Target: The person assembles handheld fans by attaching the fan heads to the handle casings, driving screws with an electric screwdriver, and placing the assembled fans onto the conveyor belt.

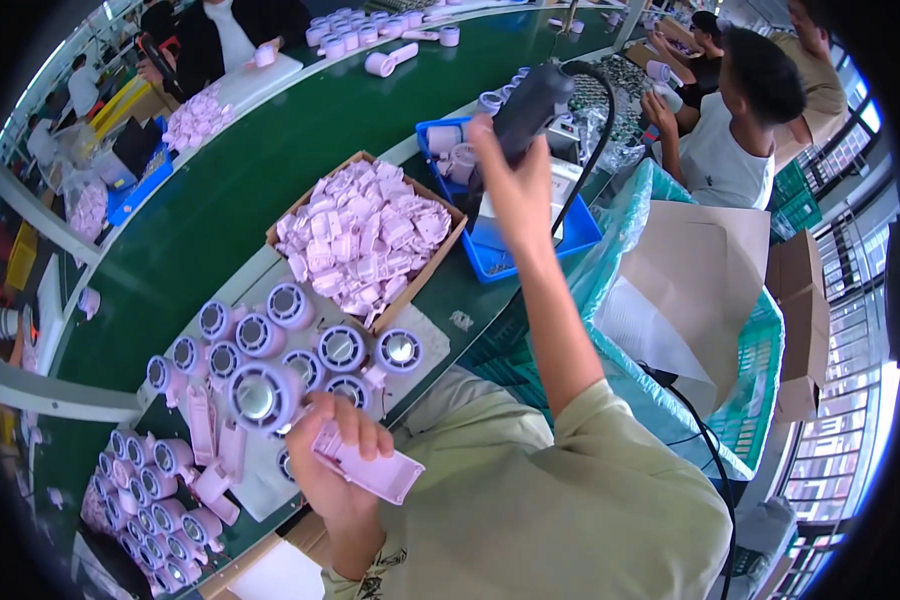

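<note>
My left hand is closed round the handle of a lilac handheld fan. Its round head, with a shiny disc in the middle, points up and left, and the handle's end sticks out past my fingers. Held up in my right hand is a black electric screwdriver with a thick black cable looping off it. The tool is above a blue tray that holds lilac fan parts; its tip is hidden behind my hand.
A cardboard box of lilac plastic pieces stands on the green bench. Several fan heads stand left of my left hand, more at lower left. A teal-lined crate is at my right. Other people work nearby.
</note>
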`<state>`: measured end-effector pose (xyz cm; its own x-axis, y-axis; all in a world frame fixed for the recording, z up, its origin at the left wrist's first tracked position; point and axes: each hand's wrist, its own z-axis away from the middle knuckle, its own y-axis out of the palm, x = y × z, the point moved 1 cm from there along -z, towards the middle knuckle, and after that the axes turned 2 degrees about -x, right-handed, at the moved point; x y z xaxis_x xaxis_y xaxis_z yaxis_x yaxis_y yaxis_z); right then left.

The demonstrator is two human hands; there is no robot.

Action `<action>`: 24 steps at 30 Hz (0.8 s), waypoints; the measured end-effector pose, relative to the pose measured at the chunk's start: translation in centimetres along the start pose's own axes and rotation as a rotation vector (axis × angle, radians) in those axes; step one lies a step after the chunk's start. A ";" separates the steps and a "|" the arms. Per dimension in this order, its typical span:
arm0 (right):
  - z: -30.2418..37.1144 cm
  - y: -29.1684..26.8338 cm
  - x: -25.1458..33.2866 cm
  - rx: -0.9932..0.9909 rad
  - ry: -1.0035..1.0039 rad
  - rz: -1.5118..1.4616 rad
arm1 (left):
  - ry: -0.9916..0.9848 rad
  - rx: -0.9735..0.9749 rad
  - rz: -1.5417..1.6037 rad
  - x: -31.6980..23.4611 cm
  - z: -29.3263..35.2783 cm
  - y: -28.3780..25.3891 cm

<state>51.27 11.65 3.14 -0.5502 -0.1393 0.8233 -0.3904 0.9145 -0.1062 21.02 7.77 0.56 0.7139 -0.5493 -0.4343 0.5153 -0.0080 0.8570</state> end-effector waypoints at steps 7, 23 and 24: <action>2.1 -5.3 0.2 -0.362 -0.164 -0.246 | -0.150 0.166 -0.103 0.4 0.0 -1.5; 2.0 -4.3 0.9 -0.235 0.097 -0.323 | -0.415 0.031 -0.137 3.5 -1.3 -0.8; 2.5 -4.6 1.6 -0.219 0.109 -0.325 | -0.423 0.023 -0.161 3.7 -1.6 -0.6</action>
<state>50.34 6.31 3.54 -0.3379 -0.4038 0.8501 -0.3584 0.8904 0.2805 24.09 7.07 -1.99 0.3665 -0.8328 -0.4149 0.5894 -0.1372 0.7961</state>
